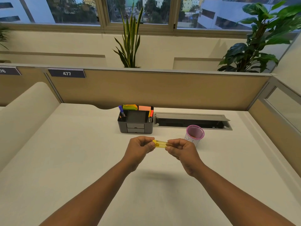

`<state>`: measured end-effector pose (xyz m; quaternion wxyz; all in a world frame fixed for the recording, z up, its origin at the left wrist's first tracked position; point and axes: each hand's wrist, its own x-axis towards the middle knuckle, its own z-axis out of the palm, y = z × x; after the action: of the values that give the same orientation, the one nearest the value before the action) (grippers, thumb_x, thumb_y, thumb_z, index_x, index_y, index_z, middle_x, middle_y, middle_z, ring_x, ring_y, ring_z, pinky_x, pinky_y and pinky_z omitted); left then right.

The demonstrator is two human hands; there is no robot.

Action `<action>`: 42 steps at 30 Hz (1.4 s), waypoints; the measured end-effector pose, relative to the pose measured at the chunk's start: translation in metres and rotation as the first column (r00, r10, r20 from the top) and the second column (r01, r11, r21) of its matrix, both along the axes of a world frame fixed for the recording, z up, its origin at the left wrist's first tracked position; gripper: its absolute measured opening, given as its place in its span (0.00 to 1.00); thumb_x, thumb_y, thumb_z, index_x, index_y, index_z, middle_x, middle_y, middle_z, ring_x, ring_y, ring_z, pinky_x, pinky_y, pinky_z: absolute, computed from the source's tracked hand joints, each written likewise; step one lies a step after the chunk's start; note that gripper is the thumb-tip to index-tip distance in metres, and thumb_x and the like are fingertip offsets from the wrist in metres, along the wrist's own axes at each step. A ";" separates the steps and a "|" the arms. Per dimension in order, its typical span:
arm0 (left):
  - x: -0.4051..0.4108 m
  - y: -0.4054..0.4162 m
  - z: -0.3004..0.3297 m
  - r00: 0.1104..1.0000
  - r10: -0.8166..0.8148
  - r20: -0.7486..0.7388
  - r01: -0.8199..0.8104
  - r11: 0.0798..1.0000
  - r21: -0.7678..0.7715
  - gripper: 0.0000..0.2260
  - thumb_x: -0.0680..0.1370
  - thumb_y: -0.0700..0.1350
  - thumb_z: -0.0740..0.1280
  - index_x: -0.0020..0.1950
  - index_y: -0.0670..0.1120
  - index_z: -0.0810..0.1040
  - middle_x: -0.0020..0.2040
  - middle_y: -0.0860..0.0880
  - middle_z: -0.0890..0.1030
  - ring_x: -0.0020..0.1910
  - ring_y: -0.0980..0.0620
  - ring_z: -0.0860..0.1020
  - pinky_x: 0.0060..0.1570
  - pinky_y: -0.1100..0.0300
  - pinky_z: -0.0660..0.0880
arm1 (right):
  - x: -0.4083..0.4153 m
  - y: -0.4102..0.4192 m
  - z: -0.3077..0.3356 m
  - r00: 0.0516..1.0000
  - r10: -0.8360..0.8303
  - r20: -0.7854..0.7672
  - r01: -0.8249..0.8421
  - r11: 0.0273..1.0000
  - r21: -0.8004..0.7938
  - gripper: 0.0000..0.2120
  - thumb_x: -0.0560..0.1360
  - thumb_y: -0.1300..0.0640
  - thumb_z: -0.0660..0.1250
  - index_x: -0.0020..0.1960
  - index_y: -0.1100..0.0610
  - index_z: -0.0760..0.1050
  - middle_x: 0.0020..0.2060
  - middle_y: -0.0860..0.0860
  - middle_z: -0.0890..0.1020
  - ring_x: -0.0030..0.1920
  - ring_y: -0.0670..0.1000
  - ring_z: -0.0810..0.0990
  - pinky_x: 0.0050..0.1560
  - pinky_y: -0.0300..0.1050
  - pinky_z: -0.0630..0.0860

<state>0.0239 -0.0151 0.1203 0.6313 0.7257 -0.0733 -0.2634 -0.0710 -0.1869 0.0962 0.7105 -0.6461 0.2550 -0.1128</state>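
A small translucent yellow tube-like object (160, 143) with a solid yellow cap at its left end is held level above the white desk (81, 160). My left hand (140, 148) pinches the capped end with curled fingers. My right hand (180, 150) pinches the other end between thumb and fingers. Both hands hover over the desk's middle, just in front of the organizer.
A black desk organizer (136, 121) holds pens, markers and sticky notes behind the hands. To the right stands a pink mesh cup (194, 134), with an open cable tray (192, 121) behind it. A tan partition (162, 90) closes the back and right.
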 end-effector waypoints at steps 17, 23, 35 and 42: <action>0.019 0.007 -0.024 0.970 -0.186 0.160 0.149 0.965 0.217 0.16 0.79 0.36 0.70 0.64 0.49 0.79 0.62 0.50 0.82 0.55 0.47 0.83 0.56 0.54 0.81 | 0.024 -0.013 -0.005 0.935 0.150 -0.322 -0.298 0.824 -0.482 0.14 0.72 0.62 0.77 0.55 0.50 0.85 0.43 0.45 0.85 0.41 0.49 0.84 0.36 0.34 0.78; 0.037 0.018 -0.073 0.798 -0.495 0.344 0.153 0.718 0.679 0.19 0.82 0.43 0.64 0.74 0.48 0.72 0.72 0.49 0.74 0.70 0.47 0.74 0.70 0.54 0.71 | 0.052 -0.014 -0.010 0.943 0.103 -0.316 -0.288 0.725 -0.625 0.17 0.74 0.61 0.75 0.63 0.54 0.82 0.45 0.46 0.82 0.41 0.46 0.81 0.36 0.30 0.73; 0.086 0.024 -0.142 0.656 -0.657 0.371 0.050 0.529 0.847 0.18 0.80 0.37 0.57 0.70 0.42 0.72 0.70 0.44 0.73 0.71 0.42 0.69 0.64 0.52 0.73 | 0.162 -0.004 -0.021 0.962 0.142 -0.232 -0.272 0.519 -0.810 0.09 0.74 0.61 0.74 0.53 0.52 0.85 0.41 0.46 0.79 0.41 0.48 0.77 0.38 0.40 0.77; 0.113 0.013 -0.162 0.638 -0.638 0.431 0.018 0.573 0.820 0.23 0.78 0.34 0.58 0.74 0.40 0.68 0.75 0.44 0.68 0.76 0.44 0.65 0.70 0.53 0.70 | 0.225 -0.005 -0.038 0.955 0.188 -0.231 -0.290 0.417 -0.862 0.10 0.78 0.61 0.70 0.58 0.54 0.84 0.45 0.49 0.82 0.46 0.50 0.78 0.47 0.47 0.81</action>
<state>0.1370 -0.0025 -0.0422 0.1257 0.9290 -0.3334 -0.1001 0.1542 -0.1923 0.0583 0.2639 -0.9548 0.0986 -0.0949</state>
